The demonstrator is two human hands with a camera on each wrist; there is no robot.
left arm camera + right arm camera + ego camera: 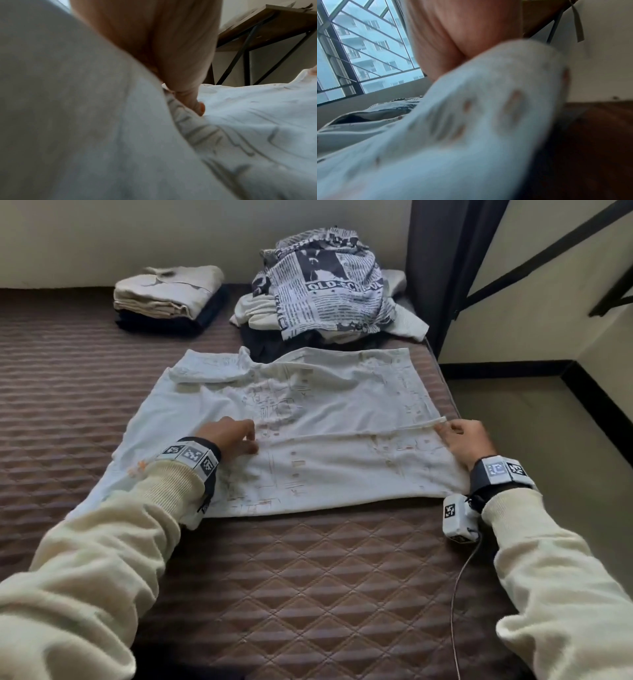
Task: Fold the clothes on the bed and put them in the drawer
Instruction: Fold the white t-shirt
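Observation:
A white shirt (325,405) with a faint line print lies spread across the brown quilted bed (308,577), its near part folded up over the middle. My left hand (239,436) sits at the left end of the folded hem and pinches the cloth between thumb and fingers. In the left wrist view the shirt (257,121) bunches up under a bent finger (195,102). At the shirt's right edge my right hand (455,436) grips the hem. In the right wrist view the shirt (471,121) drapes up to the palm. No drawer is in view.
A folded stack of beige and dark clothes (168,292) sits at the back left of the bed. Beside it is a loose pile topped by a newspaper-print garment (329,285). The bed's right edge drops to the floor (531,440). A table with black legs (274,27) stands beyond.

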